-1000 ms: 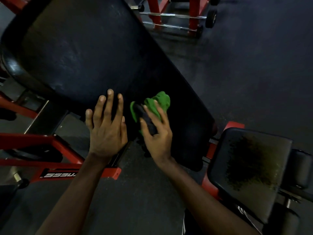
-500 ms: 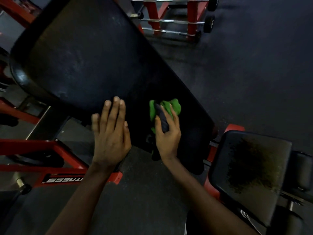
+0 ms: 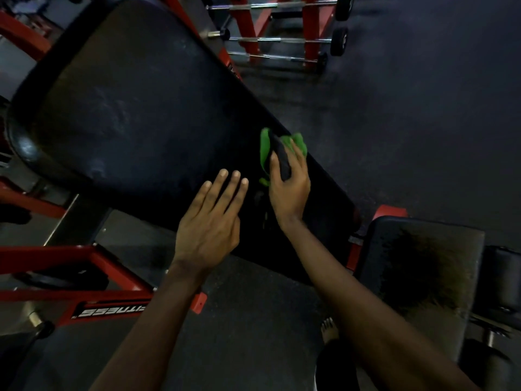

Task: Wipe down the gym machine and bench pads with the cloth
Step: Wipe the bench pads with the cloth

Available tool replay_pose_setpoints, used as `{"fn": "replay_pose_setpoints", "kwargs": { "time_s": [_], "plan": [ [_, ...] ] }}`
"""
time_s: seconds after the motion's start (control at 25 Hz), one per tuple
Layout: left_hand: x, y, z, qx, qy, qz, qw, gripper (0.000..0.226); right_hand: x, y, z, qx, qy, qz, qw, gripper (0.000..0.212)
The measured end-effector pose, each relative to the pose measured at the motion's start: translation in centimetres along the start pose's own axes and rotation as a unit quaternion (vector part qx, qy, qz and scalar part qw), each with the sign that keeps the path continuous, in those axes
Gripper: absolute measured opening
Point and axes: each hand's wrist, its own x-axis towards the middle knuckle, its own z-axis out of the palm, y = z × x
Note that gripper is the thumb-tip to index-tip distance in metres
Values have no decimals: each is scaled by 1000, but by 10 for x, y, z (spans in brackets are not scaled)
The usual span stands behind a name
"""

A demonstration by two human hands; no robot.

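Head view, cloth [image 3: 264,149] gripped under right hand [image 3: 290,193] fingers [image 3: 298,162]

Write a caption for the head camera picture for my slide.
Right hand holds a green cloth against the long black bench pad, left hand open beside it.

Left hand [image 3: 207,232], right hand [image 3: 290,190], forearms [image 3: 146,328], foot [image 3: 329,331] all bare

The black bench pad [image 3: 135,103] carries a green cloth [image 3: 265,149] near its right edge.
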Motion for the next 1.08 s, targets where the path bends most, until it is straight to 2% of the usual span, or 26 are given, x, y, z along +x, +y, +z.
{"fn": "replay_pose_setpoints", "kwargs": {
  "time_s": [0.12,0.2,0.28,0.4,0.52,0.64,0.76,0.84,0.96,1.08],
  "plan": [
    [1,-1,3,7,-2,-5,1000,57,49,-51,27,5,-52,-150,987,37],
    [0,-1,4,13,-5,-11,1000,58,60,-49,28,-10,-80,-195,977,37],
    [0,1,5,31,-5,-17,999,58,54,-14,10,-19,-93,-147,985,38],
    [3,5,8,57,5,-38,998,54,37,48,-26,-50,-70,-12,996,38],
    [3,6,10,72,5,-40,997,56,31,65,-36,-62,-60,46,995,38],
    [2,6,11,78,10,-43,996,57,35,33,-18,-36,-24,17,999,36],
    [3,6,12,76,17,-44,996,56,40,4,2,-17,-48,-90,995,35],
    [2,6,12,75,21,-47,996,56,34,19,-5,-21,-62,-91,994,36],
    [2,7,13,82,22,-45,995,56,12,75,-39,-37,-50,16,998,37],
    [3,7,12,85,1,-48,995,54,-12,120,-65,-79,-21,138,987,38]
  ]
}}
